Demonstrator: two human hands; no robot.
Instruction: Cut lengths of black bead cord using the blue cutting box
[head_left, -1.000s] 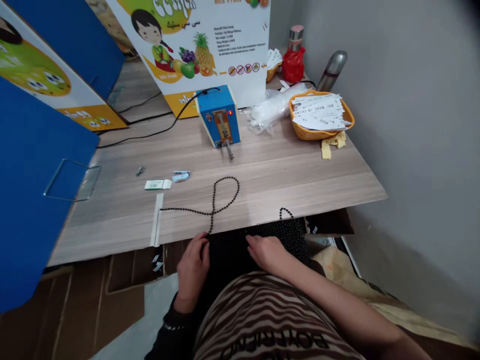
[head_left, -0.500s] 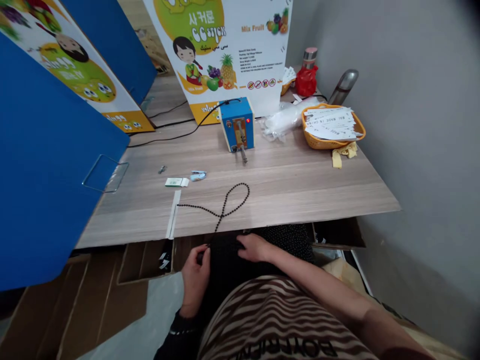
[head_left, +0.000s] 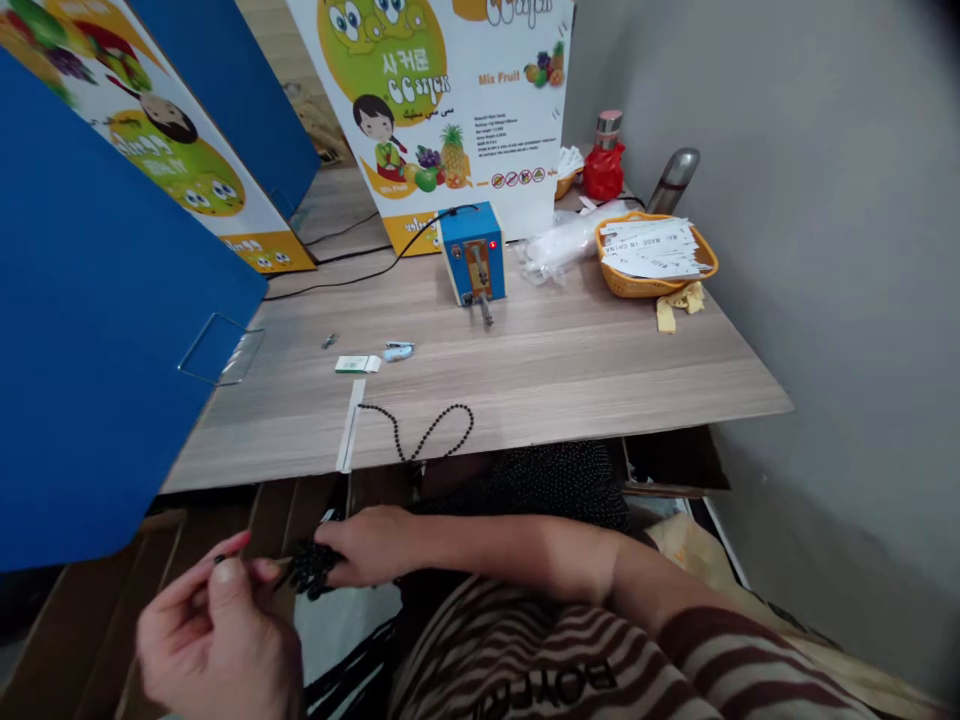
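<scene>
Beads of a black strand (head_left: pixel 431 432) lie in a loop on the wooden worktop (head_left: pixel 570 365), close to its front edge. One end of the loop rests beside a white strip (head_left: pixel 350 438), and the other part drops over the edge and out of sight.

Below the edge, the right hand (head_left: pixel 367 545) reaches across the body to the left. Its fingers are closed around a bunch of black beads (head_left: pixel 309 570). The left hand (head_left: pixel 217 640) is raised just left of that bunch, nearest the camera. Its thumb and forefinger are pinched together, with a small dark speck at the forefinger tip. What that speck is cannot be told.

Under the worktop, behind the right forearm, an open cardboard box (head_left: pixel 675 465) holds a dark mass of more beads (head_left: pixel 555 480).

At mid-worktop stands a small blue machine (head_left: pixel 471 252) with a red lamp lit. A black cable (head_left: pixel 352 275) runs from it to the left. Well in front of it and to the left lie a green-and-white packet (head_left: pixel 358 364) and a pale blue item (head_left: pixel 399 351), side by side.

At the right rear, an orange basket (head_left: pixel 634 288) holds white printed paper slips (head_left: pixel 652 248). Clear plastic bags (head_left: pixel 562 245) lie to its left. A red bottle (head_left: pixel 604 165) and a steel flask (head_left: pixel 675 180) stand behind it.

A large blue carton (head_left: pixel 97 330) rises at the left.
</scene>
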